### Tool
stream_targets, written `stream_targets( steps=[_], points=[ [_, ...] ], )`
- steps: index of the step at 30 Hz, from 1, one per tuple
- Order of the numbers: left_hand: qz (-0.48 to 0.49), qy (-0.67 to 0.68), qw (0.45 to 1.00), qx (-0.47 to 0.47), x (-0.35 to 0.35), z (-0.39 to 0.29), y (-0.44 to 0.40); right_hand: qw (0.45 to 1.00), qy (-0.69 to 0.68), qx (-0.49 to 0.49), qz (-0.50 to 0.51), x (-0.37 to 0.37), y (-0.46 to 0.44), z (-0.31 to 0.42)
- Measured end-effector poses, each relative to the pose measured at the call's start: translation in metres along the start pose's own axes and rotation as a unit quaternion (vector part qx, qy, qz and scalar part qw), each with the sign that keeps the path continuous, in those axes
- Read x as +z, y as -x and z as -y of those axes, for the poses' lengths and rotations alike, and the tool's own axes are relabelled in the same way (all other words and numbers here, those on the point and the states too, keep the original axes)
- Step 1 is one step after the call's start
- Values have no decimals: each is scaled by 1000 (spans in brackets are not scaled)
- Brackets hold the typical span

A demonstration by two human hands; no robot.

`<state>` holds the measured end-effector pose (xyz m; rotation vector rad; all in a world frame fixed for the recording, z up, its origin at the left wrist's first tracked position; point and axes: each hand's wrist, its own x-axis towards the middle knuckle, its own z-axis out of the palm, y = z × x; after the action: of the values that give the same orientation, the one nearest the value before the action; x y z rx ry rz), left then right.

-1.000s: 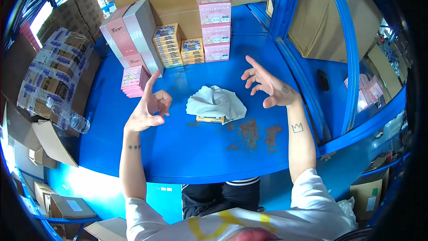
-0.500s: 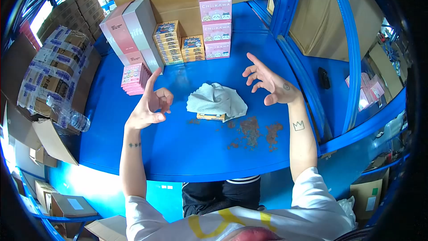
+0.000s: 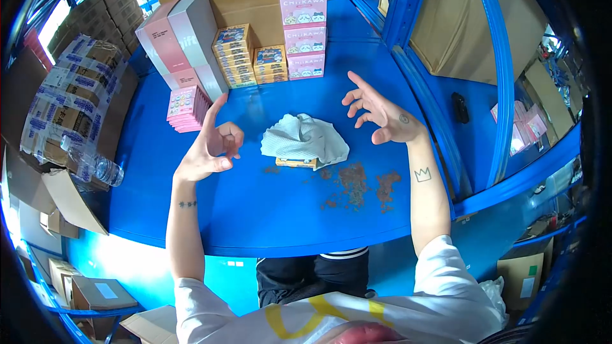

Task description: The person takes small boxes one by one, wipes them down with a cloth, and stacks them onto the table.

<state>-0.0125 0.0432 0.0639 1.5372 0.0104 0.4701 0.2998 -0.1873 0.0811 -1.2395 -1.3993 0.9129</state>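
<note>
A crumpled pale grey-blue cloth [image 3: 303, 139] lies on the blue table [image 3: 255, 216], draped over a small yellow box [image 3: 295, 162]. Only the box's front edge shows; the rest is hidden under the cloth. To the left of the cloth, my left hand [image 3: 213, 146] hovers with its index finger raised and thumb apart, holding nothing. On the other side, my right hand [image 3: 380, 114] is also empty, its fingers spread and slightly curled. Neither hand touches the cloth.
Behind stand pink CHIIKAWA boxes [image 3: 305, 38], stacked yellow boxes [image 3: 233, 54], tall gift boxes [image 3: 191, 41] and pink packets [image 3: 186, 109]. A plastic bottle [image 3: 107, 171] lies at left by an open carton. Brown worn patches [image 3: 352, 185] mark the table. A blue rack post [image 3: 503, 76] rises at right.
The whole view has shifted slightly, so everything appears a little further left and up. Both hands keep nearly the same pose, and the cloth still covers the box.
</note>
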Motion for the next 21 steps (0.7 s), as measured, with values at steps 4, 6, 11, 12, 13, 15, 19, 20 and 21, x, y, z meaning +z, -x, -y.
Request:
stream_targets(
  steps=[4,6,11,12,13,15,19,20,21],
  points=[
    [-20,-8,1000,-12,2,0,5,1000,-24,9,12,3,2,-8],
    [-44,-18,998,-34,-2,-3,3,999,-35,24,22,-1,-9,-13],
    [12,35,999,3,12,-11,4,1000,14,7,23,4,-1,8],
    [6,34,999,26,19,-16,8,998,-8,-43,52,7,3,16],
    [-2,28,998,51,24,-16,9,991,-29,-98,84,9,5,26],
    [-11,18,999,45,24,-14,6,991,-59,-91,76,9,5,22],
    [-56,-6,998,-7,14,6,1,998,-43,24,34,-1,2,9],
    [-40,5,999,-14,12,6,5,997,-49,51,31,-1,4,10],
    [-40,-7,998,-38,-1,3,6,987,-131,-58,71,0,-3,3]
  ],
)
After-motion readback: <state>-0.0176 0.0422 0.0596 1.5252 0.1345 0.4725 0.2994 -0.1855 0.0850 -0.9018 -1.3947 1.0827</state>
